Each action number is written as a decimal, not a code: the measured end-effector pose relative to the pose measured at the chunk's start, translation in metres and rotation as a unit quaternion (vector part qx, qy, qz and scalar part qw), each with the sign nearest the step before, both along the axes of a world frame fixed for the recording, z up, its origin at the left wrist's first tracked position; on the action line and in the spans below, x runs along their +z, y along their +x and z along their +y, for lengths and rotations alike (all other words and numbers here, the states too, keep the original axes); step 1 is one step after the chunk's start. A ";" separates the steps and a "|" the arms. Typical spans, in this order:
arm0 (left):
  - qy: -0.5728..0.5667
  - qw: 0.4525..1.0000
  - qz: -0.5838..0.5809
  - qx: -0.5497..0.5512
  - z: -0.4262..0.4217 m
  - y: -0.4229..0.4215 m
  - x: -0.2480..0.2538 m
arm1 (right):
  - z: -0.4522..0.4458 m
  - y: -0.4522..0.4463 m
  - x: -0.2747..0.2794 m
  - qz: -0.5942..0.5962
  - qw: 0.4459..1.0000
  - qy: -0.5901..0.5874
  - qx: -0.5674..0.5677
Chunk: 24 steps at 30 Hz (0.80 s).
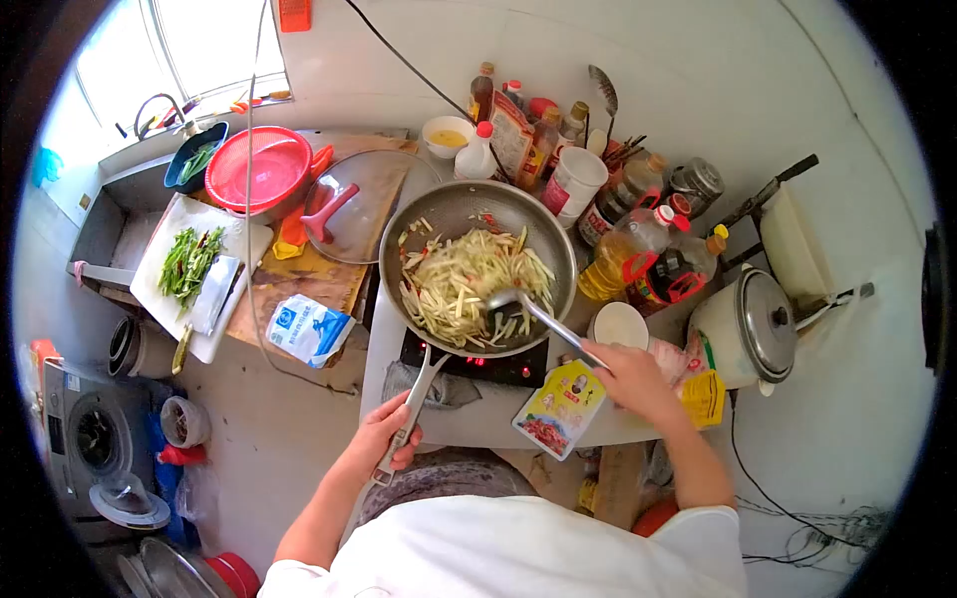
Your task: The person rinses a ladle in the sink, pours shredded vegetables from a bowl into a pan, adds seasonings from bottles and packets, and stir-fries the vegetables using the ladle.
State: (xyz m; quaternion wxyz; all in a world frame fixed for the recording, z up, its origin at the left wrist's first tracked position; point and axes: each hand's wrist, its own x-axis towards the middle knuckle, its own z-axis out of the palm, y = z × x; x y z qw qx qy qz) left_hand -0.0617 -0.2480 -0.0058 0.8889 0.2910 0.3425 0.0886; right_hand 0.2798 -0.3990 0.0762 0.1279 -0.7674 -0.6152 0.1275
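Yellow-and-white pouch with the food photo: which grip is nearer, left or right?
Right. The right grip is just beside the pouch's upper right corner, on the metal cooking utensil; the left grip is farther off, to the pouch's left, around the pan handle.

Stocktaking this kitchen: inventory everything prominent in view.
Pan: 1, grey, over cooktop
Food strips: many, pale, in pan
Utensil: 1, silver, in pan
Lid: 1, clear, beside pan
Board: 1, white, far left
Cut greens: many, green, on board
Basket: 1, red, rear left
Yellow-filled bowl: 1, white, behind pan
Bottles: several, mixed, right rear
Packets: several, mixed, either side
Pot: 1, cream, far right
Washing machine: 1, grey, lower left
Left hand: 1, bare, on pan handle
Right hand: 1, bare, on utensil
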 end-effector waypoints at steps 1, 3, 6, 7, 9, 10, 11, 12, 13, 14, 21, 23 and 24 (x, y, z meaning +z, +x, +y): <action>-0.008 1.000 -0.018 0.004 -0.004 0.001 -0.004 | 0.009 0.002 -0.011 -0.003 1.000 0.002 -0.017; -0.003 1.000 -0.011 0.015 -0.009 0.002 -0.007 | 0.017 0.009 -0.022 0.047 0.998 0.042 -0.030; -0.014 0.999 0.012 0.031 -0.015 0.008 -0.002 | 0.036 0.009 -0.011 0.098 0.989 0.087 -0.072; -0.013 0.999 0.010 0.031 -0.016 0.010 -0.003 | 0.040 0.008 -0.006 0.111 0.985 0.098 -0.094; -0.010 0.999 0.006 0.032 -0.020 0.013 -0.005 | 0.048 0.011 -0.032 0.089 0.983 0.090 -0.136; -0.005 0.999 0.014 0.037 -0.022 0.014 -0.004 | 0.052 0.008 -0.040 0.114 0.978 0.055 -0.168; 0.001 0.999 0.022 0.043 -0.024 0.016 -0.003 | 0.057 0.005 -0.048 0.139 0.970 0.020 -0.198; 0.008 0.998 0.028 0.051 -0.024 0.017 -0.001 | 0.053 -0.005 -0.057 0.182 0.962 0.021 -0.204; 0.011 0.999 0.023 0.046 -0.022 0.017 0.000 | 0.046 -0.010 -0.058 0.260 0.941 0.011 -0.216; 0.012 0.999 0.018 0.041 -0.022 0.016 0.002 | 0.039 -0.020 -0.046 0.335 0.914 0.000 -0.228; 0.014 0.999 0.002 0.032 -0.021 0.015 0.003 | 0.048 -0.023 0.008 0.251 0.955 0.101 -0.120; 0.021 0.999 0.010 0.031 -0.021 0.015 0.004 | 0.086 0.013 -0.052 0.059 0.959 0.276 -0.001; 0.025 0.999 0.015 0.032 -0.022 0.015 0.003 | 0.102 0.026 -0.075 0.066 0.964 0.258 -0.018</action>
